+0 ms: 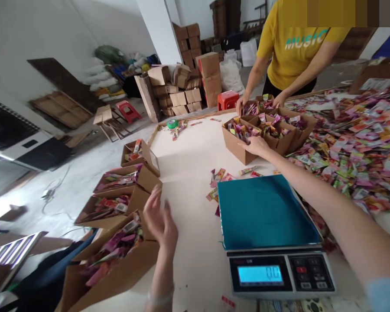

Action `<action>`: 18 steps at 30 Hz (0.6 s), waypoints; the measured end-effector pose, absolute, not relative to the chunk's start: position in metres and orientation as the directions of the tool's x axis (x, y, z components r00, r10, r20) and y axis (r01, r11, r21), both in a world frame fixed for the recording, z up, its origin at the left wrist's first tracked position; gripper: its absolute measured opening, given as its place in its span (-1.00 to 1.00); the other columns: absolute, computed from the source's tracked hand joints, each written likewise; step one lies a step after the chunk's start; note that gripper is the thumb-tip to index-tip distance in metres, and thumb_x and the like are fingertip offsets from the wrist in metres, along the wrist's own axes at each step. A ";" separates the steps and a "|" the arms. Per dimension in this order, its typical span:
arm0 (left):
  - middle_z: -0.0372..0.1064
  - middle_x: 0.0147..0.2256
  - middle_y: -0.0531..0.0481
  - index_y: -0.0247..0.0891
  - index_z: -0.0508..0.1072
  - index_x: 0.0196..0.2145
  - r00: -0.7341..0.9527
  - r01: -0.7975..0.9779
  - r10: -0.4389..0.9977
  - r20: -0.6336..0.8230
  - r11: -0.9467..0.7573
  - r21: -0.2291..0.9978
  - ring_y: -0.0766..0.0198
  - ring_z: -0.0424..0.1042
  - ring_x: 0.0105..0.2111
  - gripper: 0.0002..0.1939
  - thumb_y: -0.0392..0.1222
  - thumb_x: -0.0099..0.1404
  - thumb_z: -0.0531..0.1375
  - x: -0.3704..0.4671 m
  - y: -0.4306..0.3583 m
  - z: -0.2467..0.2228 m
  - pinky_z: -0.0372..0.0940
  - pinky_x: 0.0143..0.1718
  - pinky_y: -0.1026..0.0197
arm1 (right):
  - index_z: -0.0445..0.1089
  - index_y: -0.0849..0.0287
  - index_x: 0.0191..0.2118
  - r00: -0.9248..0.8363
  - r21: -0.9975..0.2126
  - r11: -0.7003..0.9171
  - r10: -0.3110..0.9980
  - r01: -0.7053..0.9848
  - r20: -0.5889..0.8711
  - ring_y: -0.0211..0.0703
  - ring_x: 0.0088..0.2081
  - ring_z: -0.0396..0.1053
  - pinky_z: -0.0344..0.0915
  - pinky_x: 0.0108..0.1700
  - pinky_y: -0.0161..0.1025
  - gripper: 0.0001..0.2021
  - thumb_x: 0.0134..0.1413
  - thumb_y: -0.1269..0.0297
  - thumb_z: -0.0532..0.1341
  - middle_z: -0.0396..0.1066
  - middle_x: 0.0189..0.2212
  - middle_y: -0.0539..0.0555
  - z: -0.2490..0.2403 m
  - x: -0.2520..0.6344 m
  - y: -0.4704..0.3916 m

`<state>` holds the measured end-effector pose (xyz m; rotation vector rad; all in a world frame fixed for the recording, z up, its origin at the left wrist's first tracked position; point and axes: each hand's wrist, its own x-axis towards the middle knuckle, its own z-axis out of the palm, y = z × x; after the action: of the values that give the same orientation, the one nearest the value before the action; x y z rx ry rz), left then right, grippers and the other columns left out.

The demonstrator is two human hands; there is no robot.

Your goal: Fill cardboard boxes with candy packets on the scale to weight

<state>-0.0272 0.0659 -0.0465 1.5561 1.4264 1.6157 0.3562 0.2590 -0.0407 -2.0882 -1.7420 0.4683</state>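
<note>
Beside the row of filled boxes, my left hand (160, 219) is raised with its fingers apart, holding nothing. The nearest is a cardboard box (123, 268) full of small colourful sachets. My right arm stretches across a digital scale, and my right hand (257, 146) grips the near edge of a cardboard box (235, 145) filled with sachets. That box stands in a cluster with several similar ones. The scale's teal plate (263, 212) is bare, and its lit display (259, 274) reads 0.0.
Across the table a co-worker in a yellow shirt (292, 52) has both hands at the far boxes. A large heap of loose sachets (370, 147) covers the right side. Green tape (172, 124) lies near the far edge. Stacked cartons (209, 78) and red stools (227, 100) stand behind.
</note>
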 end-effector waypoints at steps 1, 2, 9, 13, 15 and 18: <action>0.24 0.41 -0.14 -0.01 0.30 0.32 -0.288 0.264 0.895 0.340 -0.266 0.927 0.02 0.20 0.46 -0.49 0.21 0.55 0.09 -0.019 0.092 -0.051 0.17 0.47 -0.08 | 0.56 0.32 -0.16 0.140 -0.496 -0.118 0.990 0.860 0.008 0.31 0.08 0.52 0.36 0.05 -0.08 -0.35 0.25 -0.32 0.27 0.57 -0.03 0.50 -0.049 0.359 0.252; 0.21 0.44 -0.14 -0.02 0.28 0.31 -0.311 0.204 0.924 0.221 -0.162 0.965 0.06 0.17 0.47 -0.48 0.22 0.54 0.09 -0.010 0.122 -0.055 0.16 0.47 -0.01 | 0.54 0.27 -0.23 0.110 -0.506 -0.080 0.994 0.859 0.029 0.26 0.04 0.53 0.34 0.01 -0.12 -0.41 0.27 -0.30 0.26 0.59 -0.10 0.43 -0.055 0.362 0.244; 0.47 0.10 -0.39 -0.24 0.27 0.31 -0.052 0.061 0.928 -0.369 0.372 0.926 0.02 0.54 -0.01 -0.27 0.37 0.47 0.10 0.067 0.289 -0.085 0.43 0.02 0.06 | 0.39 0.15 -0.41 -0.038 -0.580 0.115 0.989 0.806 0.142 -0.04 -0.29 0.50 0.23 -0.26 -0.26 -0.51 0.16 -0.25 0.29 0.56 -0.40 0.13 -0.070 0.382 0.204; 0.51 -0.19 -0.20 -0.33 0.44 0.19 0.070 0.067 0.930 -0.361 0.356 0.932 0.20 0.45 -0.28 -0.37 0.27 0.48 0.17 0.095 0.300 -0.075 0.37 -0.10 0.18 | 0.44 0.17 -0.37 0.008 -0.605 0.117 0.980 0.788 0.200 -0.05 -0.29 0.50 0.27 -0.23 -0.25 -0.50 0.15 -0.26 0.28 0.57 -0.36 0.13 -0.056 0.383 0.188; 0.51 -0.23 -0.14 -0.32 0.49 0.15 0.085 0.054 0.945 -0.315 0.311 0.949 0.27 0.40 -0.31 -0.49 0.16 0.52 0.16 0.094 0.292 -0.058 0.35 -0.09 0.22 | 0.48 0.18 -0.33 0.019 -0.617 0.138 0.970 0.775 0.241 -0.05 -0.25 0.51 0.31 -0.17 -0.24 -0.48 0.14 -0.27 0.29 0.58 -0.30 0.13 -0.037 0.386 0.174; 0.55 -0.19 -0.11 -0.22 0.55 0.09 0.134 0.014 0.974 -0.184 0.184 0.983 0.29 0.46 -0.25 -0.59 0.09 0.53 0.14 0.074 0.260 -0.028 0.38 -0.03 0.24 | 0.55 0.17 -0.22 -0.012 -0.618 0.238 0.938 0.749 0.347 -0.09 -0.27 0.46 0.31 -0.18 -0.23 -0.49 0.10 -0.27 0.32 0.57 -0.29 0.09 0.004 0.396 0.140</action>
<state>0.0743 0.2602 -0.0280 1.1341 1.1927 0.9743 0.3961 0.1401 0.0043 -1.5542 -1.8015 0.3370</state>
